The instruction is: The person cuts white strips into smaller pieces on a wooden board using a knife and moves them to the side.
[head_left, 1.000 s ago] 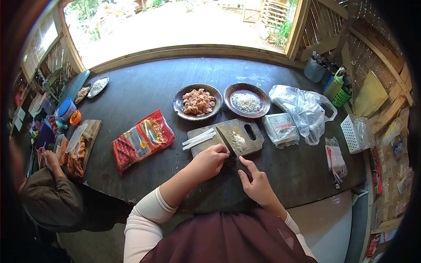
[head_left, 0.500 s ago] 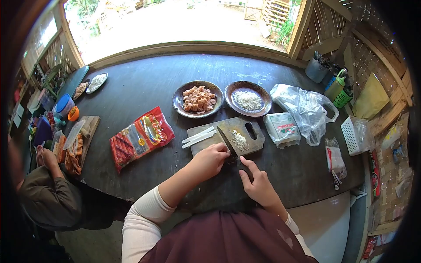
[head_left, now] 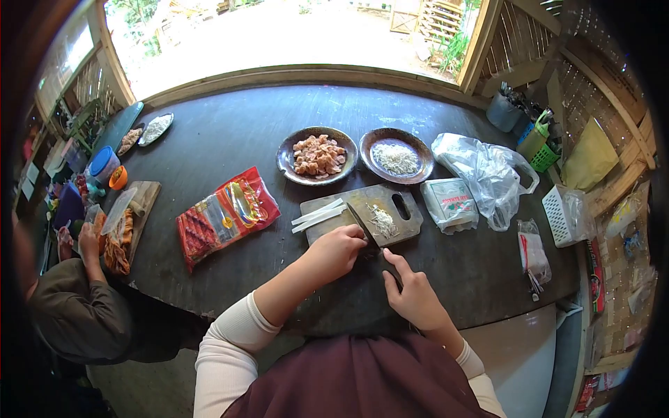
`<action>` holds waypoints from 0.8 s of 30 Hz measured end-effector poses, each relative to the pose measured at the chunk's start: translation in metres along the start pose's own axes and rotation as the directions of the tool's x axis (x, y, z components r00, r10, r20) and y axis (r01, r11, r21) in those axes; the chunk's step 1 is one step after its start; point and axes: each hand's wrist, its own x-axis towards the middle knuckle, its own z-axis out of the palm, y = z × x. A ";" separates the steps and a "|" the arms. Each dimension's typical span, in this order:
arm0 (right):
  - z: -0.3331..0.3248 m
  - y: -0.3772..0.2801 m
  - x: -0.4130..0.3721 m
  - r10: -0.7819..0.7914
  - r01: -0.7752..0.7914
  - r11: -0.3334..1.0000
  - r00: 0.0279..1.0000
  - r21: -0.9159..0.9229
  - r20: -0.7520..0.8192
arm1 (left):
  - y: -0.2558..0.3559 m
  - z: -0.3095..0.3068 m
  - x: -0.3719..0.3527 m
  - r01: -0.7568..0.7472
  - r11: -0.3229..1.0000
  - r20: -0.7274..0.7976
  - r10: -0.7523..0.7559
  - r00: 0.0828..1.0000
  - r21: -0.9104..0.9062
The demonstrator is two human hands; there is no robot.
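My right hand [head_left: 412, 292] is closed around the handle of a knife [head_left: 363, 224], with the index finger stretched along it. The dark blade slants across a wooden cutting board [head_left: 410, 232], its tip pointing away from me. Left of the blade, my left hand [head_left: 340, 249] is closed at the board's near edge, fingertips close to the knife; what it pinches is hidden. Long white strips [head_left: 318, 215] lie on the board's left part. A small pile of thin white shreds [head_left: 382, 221] sits right of the blade.
Beyond the board stand a plate of pinkish-brown chopped pieces [head_left: 319, 155] and a plate of white shreds [head_left: 395, 159]. A red food packet [head_left: 228, 217] lies left; a white wrapped packet [head_left: 449, 204] and plastic bag [head_left: 488, 177] lie right. Another person's arm [head_left: 89, 252] works at far left.
My hands and the knife stay almost in place over the board, while the whole view shifts slightly. The other person's hand at far left has moved up and to the right.
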 end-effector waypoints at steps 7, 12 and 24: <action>-0.004 -0.007 0.011 0.181 -0.182 0.983 0.980 0.010 0.086 | -0.002 0.001 -0.001 -0.040 0.998 -0.016 0.040 0.999 0.039; 0.000 0.012 0.023 0.120 -0.124 0.981 0.992 0.147 0.039 | -0.001 0.001 -0.001 -0.019 1.000 -0.009 0.019 1.000 -0.006; -0.008 0.002 0.015 0.206 -0.202 0.957 0.978 0.209 -0.001 | -0.001 0.002 -0.002 0.010 1.000 -0.002 -0.010 1.000 -0.001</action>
